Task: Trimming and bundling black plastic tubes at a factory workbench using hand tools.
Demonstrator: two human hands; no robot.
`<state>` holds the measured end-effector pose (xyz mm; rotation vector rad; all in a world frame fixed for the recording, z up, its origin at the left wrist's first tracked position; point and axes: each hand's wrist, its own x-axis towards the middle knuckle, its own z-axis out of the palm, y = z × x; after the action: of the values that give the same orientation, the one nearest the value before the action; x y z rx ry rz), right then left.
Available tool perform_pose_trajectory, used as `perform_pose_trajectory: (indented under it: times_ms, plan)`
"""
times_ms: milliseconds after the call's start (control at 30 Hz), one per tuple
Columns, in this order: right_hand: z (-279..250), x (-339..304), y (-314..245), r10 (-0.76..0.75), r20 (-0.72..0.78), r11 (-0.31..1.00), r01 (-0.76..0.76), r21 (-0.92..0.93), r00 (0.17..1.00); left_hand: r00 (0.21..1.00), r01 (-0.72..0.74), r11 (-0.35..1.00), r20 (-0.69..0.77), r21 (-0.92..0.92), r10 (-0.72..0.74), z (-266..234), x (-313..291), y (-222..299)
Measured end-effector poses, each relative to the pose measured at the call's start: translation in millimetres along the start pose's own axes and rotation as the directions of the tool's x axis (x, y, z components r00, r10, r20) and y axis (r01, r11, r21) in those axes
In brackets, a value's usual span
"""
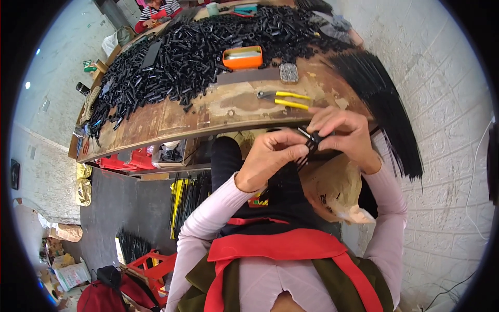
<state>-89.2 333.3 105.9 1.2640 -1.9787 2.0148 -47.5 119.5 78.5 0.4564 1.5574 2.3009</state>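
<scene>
My left hand [274, 156] and my right hand [344, 134] meet in front of me, just off the near edge of the table. Thumb and fingers of both pinch a small black plastic part [313, 141] with slots or prongs in it. A thin shiny sliver, perhaps a metal pin, shows at its upper left; my fingertips hide the rest. Just beyond the hands, yellow-handled pincers [285, 99] lie on the wooden table [208, 115]. A big pile of black tubular plastic pieces [171, 67] spreads over the table's left and far side.
An orange box [243, 57] and a small tin of tiny metal pieces [288, 73] stand by the pile. Long black rods [382, 93] hang over the table's right edge. A paper sack [332, 184] is below my right hand. Another person [157, 13] works at the far left.
</scene>
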Motion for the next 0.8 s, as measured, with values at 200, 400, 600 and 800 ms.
perform_pose_trajectory:
  times_ms: [200,400,600,800]
  plan:
    - [26.7,-14.7,10.2,0.017,-0.025,0.993,-0.014,0.113,1.0,0.97,0.208,0.957,0.166,-0.201,-0.176,-22.0,-10.6,-16.6]
    - [61.1,-7.2,7.8,0.169,-0.265,0.986,-0.163,0.044,0.949,0.89,-0.211,0.888,-0.295,0.408,0.347,-7.1,-31.0,-14.6]
    - [92.2,9.2,21.4,-0.016,-0.254,0.952,-0.063,-0.301,0.967,0.84,-0.211,0.804,-0.318,0.555,0.44,-23.1,-35.6,-7.8]
    - [133.5,32.9,20.1,0.139,-0.396,0.965,-0.035,0.259,0.908,0.874,-0.22,0.914,-0.347,0.341,0.34,-58.6,-53.5,-0.5]
